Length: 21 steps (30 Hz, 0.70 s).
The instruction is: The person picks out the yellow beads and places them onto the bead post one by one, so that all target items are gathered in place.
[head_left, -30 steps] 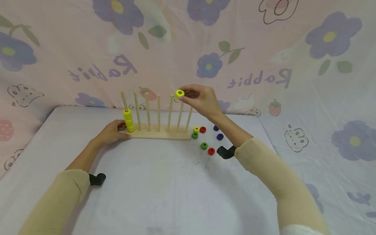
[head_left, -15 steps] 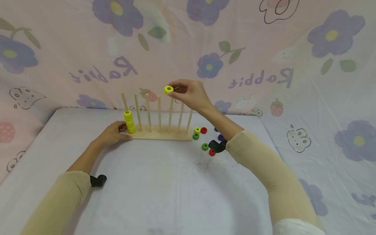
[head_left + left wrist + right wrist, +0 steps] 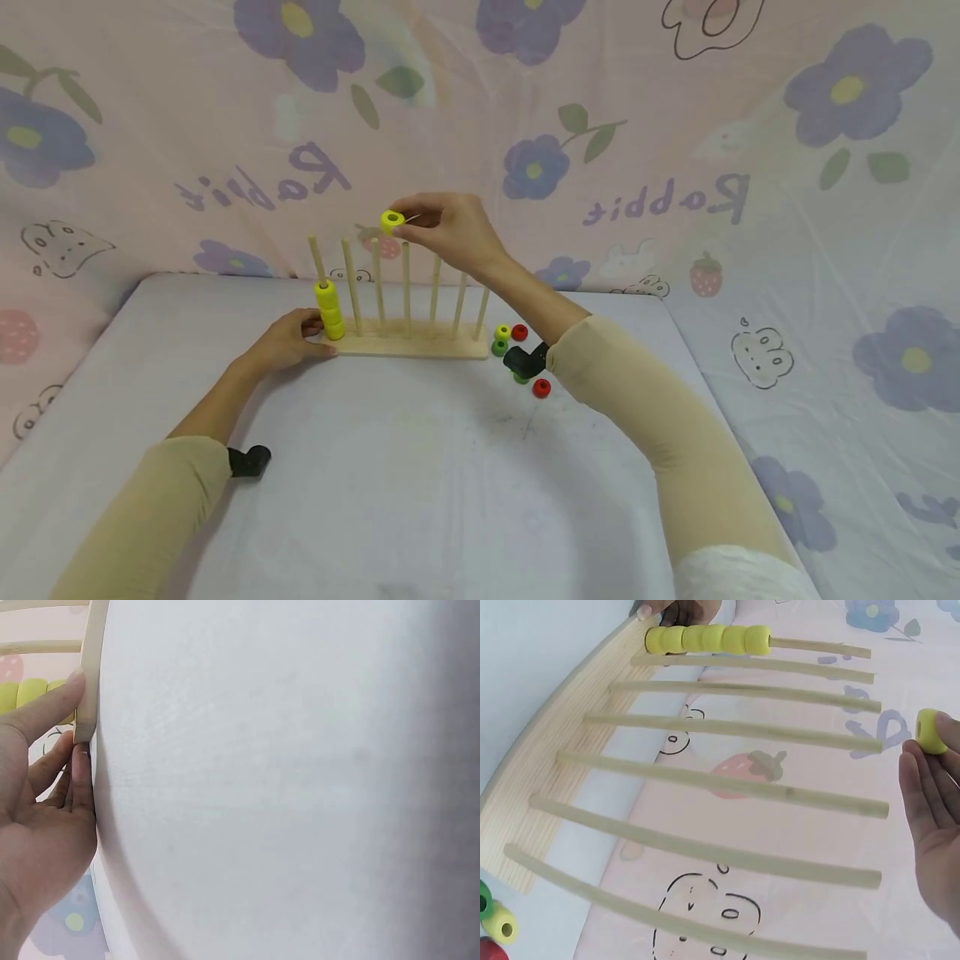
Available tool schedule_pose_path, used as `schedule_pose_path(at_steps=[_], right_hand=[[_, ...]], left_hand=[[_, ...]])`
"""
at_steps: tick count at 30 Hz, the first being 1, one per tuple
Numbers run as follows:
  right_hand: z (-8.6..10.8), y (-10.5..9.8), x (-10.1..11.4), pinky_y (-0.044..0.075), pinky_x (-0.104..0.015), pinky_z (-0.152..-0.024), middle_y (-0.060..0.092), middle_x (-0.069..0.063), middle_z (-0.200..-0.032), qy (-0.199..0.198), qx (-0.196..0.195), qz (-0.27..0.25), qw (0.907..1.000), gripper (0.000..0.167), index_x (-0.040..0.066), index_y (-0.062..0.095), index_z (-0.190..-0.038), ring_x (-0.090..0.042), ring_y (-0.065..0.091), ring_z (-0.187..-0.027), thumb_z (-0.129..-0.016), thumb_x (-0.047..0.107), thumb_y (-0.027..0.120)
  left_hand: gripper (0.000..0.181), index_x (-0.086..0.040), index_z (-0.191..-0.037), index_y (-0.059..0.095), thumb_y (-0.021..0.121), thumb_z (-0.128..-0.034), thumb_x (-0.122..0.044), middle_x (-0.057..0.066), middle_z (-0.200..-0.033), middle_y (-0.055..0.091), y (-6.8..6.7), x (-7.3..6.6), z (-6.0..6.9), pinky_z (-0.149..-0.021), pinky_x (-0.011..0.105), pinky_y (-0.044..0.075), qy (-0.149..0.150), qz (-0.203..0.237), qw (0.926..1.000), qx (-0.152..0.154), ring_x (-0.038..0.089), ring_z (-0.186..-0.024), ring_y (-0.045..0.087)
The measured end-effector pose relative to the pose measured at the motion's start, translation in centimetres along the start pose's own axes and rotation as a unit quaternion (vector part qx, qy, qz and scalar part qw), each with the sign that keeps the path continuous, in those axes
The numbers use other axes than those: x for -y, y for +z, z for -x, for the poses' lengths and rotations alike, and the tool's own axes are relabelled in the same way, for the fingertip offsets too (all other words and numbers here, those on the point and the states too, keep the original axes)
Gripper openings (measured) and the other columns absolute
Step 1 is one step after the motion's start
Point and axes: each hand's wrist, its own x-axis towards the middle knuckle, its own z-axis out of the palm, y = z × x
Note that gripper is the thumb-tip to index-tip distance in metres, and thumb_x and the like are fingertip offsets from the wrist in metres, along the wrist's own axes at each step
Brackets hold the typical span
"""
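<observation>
A wooden peg rack [image 3: 408, 346] with a row of upright pegs stands on the table. Its leftmost peg carries a stack of yellow beads [image 3: 329, 310], with the upper part of the peg bare. My left hand [image 3: 285, 342] grips the left end of the rack's base, thumb along the front. Up above the middle pegs, my right hand [image 3: 456, 232] pinches a single yellow bead [image 3: 392, 221] between thumb and fingertips. The right wrist view shows this bead [image 3: 930, 731] beyond the peg tips, touching none of them, its hole visible.
Right of the rack lie loose beads: a yellow one [image 3: 503, 332], red ones [image 3: 542, 388] and green ones [image 3: 500, 347], one partly behind the right wrist's black mount [image 3: 527, 361]. A patterned cloth [image 3: 637, 125] hangs behind the white table [image 3: 390, 483].
My right hand has moved left and slightly up with the yellow bead, from above the right-hand pegs to above the middle ones. Its forearm now hides the blue beads. My left hand stays put.
</observation>
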Motion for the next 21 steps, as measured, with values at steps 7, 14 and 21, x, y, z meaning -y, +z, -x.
schedule_pose_path(at_steps=[7,14,21], right_hand=[[-1.4,1.0,0.8,0.057,-0.020,-0.079,0.075,-0.001,-0.106,-0.004,0.012,-0.008,0.9999,0.027,0.008,0.074,-0.114,-0.003,0.071,-0.087,-0.088,0.017,0.077],[-2.5,2.3,1.2,0.056,-0.018,-0.081,0.075,0.000,-0.105,0.009,0.032,-0.017,0.9993,0.029,0.008,0.074,-0.116,-0.003,0.070,-0.087,-0.088,0.017,0.077],[-3.5,3.4,1.5,0.056,-0.016,-0.080,0.075,0.002,-0.103,0.028,0.046,-0.031,0.9981,0.029,0.008,0.074,-0.116,-0.003,0.070,-0.087,-0.088,0.015,0.077]], left_hand=[[0.085,0.014,-0.147,0.029,0.078,-0.0870,-0.020,0.033,-0.145,0.039,-0.1,-0.2,0.0,-0.115,0.054,0.033,0.004,0.001,1.0000,0.002,0.045,-0.133,0.041],[0.085,0.013,-0.147,0.030,0.079,-0.0865,-0.021,0.033,-0.145,0.039,0.0,0.0,0.0,-0.115,0.054,0.033,0.002,0.004,1.0000,0.003,0.046,-0.133,0.042],[0.085,0.013,-0.147,0.029,0.079,-0.0863,-0.020,0.033,-0.145,0.039,0.0,-0.2,0.1,-0.115,0.054,0.034,0.004,0.004,1.0000,0.000,0.046,-0.133,0.041]])
